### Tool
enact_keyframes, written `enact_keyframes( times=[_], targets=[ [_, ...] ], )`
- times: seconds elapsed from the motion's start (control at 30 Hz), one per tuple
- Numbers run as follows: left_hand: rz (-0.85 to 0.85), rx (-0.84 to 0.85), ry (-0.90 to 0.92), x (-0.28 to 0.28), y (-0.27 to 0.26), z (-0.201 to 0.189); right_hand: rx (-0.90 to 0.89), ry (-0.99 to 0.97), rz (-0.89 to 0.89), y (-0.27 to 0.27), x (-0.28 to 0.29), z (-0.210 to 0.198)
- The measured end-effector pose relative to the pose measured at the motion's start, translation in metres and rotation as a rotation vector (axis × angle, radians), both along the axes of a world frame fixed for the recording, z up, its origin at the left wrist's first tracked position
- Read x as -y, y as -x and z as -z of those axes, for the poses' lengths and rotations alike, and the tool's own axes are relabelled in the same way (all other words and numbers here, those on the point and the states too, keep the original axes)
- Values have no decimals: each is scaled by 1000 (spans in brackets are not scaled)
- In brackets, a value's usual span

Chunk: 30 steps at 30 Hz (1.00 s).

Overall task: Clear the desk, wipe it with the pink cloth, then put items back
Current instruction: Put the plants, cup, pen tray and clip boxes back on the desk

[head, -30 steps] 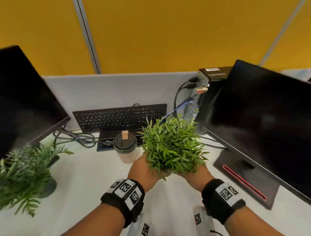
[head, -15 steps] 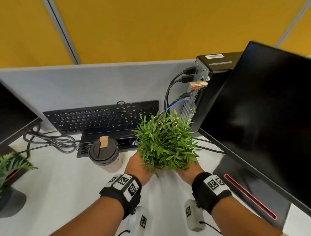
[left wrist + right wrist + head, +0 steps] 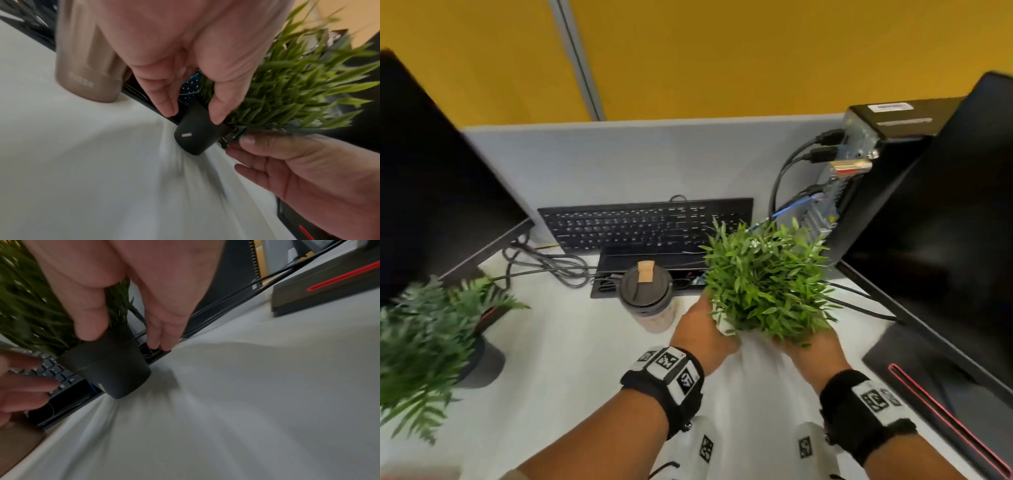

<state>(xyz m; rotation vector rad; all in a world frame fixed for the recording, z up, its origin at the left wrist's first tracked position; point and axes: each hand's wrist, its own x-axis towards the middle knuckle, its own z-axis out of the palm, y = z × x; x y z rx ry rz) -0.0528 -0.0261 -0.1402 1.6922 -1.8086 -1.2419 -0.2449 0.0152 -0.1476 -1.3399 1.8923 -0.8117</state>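
Observation:
A small leafy potted plant (image 3: 767, 281) in a dark pot (image 3: 195, 138) is held between both hands, low over the white desk (image 3: 568, 377), right of the cup. My left hand (image 3: 702, 329) holds the pot's left side, with the thumb on its upper wall and the fingers (image 3: 166, 108) reaching down past it. My right hand (image 3: 811, 349) holds the right side, thumb at the pot (image 3: 115, 369) rim. The foliage hides the fingertips in the head view. No pink cloth is in view.
A tan cup (image 3: 647, 298) with a black lid stands just left of the plant. Behind are a black keyboard (image 3: 647, 222) and loose cables (image 3: 544, 263). A monitor (image 3: 431, 188) and a second plant (image 3: 424, 342) are at the left. Another monitor (image 3: 945, 222) and a computer box (image 3: 866, 164) are at the right.
The head view swung right, then back left. Both hands keep hold of the plant, which stays just right of the cup. The desk is blurred in both wrist views.

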Motion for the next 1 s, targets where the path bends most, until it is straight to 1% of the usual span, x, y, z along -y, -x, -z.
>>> enact_keyframes(
  times=[0.1,0.17,0.23,0.3,0.4,0.47,0.53,0.63,0.77,0.87,0.9,0.97,1.0],
  targets=[
    [-21,67,-20,-28,-21,-24,29,-115,122,5,-22,5],
    [-37,66,5,-54,-48,-42,122,-213,123,-6,-39,-4],
    [-70,44,58,-82,-78,-61,109,-277,83,-31,-52,-20],
    [-101,36,111,-111,-117,-75,36,-275,-70,-70,-61,-41],
    [-188,52,122,-150,-184,-87,29,-241,-315,-145,-71,-70],
    [-251,113,85,-171,-231,-83,52,-240,-450,-193,-75,-80],
    [-315,146,61,-186,-274,-72,77,-207,-539,-240,-73,-83],
    [-379,145,-28,-196,-330,-55,91,-150,-596,-303,-66,-67],
    [-461,118,-88,-178,-387,-42,106,-162,-592,-375,-41,-47],
    [-483,104,-130,-153,-404,-38,112,-132,-548,-405,-18,-27],
    [-475,122,-150,-146,-408,-34,130,-131,-531,-411,-10,-18],
    [-412,192,-170,-132,-411,-28,103,-130,-523,-420,-1,0],
    [-378,249,-176,-124,-412,-20,76,-152,-536,-422,5,16]
  ],
)
